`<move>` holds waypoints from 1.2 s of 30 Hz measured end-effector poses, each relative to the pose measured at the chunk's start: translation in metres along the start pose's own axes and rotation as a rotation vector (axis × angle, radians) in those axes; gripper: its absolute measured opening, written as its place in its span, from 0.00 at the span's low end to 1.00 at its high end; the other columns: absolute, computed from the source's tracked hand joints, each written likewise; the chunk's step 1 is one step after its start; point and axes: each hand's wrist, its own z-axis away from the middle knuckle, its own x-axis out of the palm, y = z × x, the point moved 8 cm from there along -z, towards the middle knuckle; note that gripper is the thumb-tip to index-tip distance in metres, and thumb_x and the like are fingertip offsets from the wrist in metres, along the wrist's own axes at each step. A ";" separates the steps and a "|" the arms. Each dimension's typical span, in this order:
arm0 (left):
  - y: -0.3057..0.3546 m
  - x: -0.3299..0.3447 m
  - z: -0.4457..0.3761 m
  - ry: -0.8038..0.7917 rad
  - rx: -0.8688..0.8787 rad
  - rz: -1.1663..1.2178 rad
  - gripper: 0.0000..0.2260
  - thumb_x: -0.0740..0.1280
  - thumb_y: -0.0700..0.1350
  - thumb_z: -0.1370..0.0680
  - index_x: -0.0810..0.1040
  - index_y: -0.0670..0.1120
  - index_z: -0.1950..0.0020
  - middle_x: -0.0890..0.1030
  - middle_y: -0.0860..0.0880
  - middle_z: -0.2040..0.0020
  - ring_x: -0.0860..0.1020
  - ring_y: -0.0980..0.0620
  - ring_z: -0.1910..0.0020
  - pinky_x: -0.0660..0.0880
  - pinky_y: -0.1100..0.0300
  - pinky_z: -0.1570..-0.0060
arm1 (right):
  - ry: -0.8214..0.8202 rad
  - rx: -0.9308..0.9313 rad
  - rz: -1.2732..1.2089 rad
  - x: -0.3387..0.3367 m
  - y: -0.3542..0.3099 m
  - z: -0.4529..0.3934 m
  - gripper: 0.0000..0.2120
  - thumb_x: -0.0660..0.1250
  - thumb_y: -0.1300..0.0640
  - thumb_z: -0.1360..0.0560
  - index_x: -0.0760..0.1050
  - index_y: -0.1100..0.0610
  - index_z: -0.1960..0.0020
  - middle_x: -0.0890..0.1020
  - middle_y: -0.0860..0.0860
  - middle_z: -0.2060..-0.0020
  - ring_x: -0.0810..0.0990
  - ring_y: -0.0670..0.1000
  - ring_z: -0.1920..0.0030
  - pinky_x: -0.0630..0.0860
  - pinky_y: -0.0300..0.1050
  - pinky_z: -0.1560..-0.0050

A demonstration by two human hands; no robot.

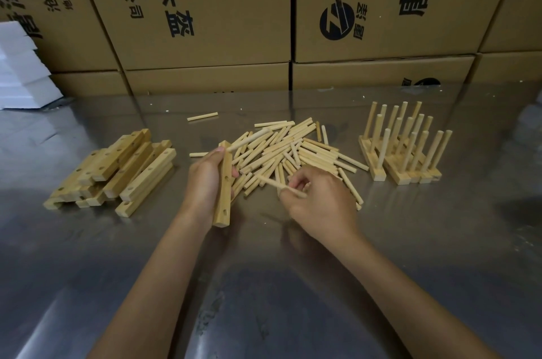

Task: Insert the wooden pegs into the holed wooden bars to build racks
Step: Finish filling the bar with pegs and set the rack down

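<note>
My left hand (205, 179) grips a holed wooden bar (224, 200) on its side, long axis pointing away from me. One peg (249, 138) sticks out of the bar's far end toward the right. My right hand (319, 203) pinches a loose peg (278, 184) at the near edge of the peg pile (296, 153), a short way right of the bar. A stack of empty holed bars (117, 171) lies to the left. Several finished racks (404, 150) with upright pegs stand to the right.
The work surface is a shiny metal table (264, 285). Stacked cardboard boxes (228, 12) form a wall along the far edge. White foam blocks (20, 71) sit at the far left. Two stray pegs (202, 116) lie apart from the pile.
</note>
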 end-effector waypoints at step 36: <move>-0.005 0.047 0.027 -0.126 0.108 -0.049 0.15 0.62 0.49 0.17 0.77 0.40 0.37 0.76 0.35 0.35 0.75 0.33 0.36 0.70 0.37 0.34 | -0.136 -0.514 0.155 -0.004 -0.056 0.018 0.05 0.65 0.60 0.23 0.78 0.56 0.49 0.80 0.49 0.57 0.73 0.50 0.54 0.73 0.48 0.54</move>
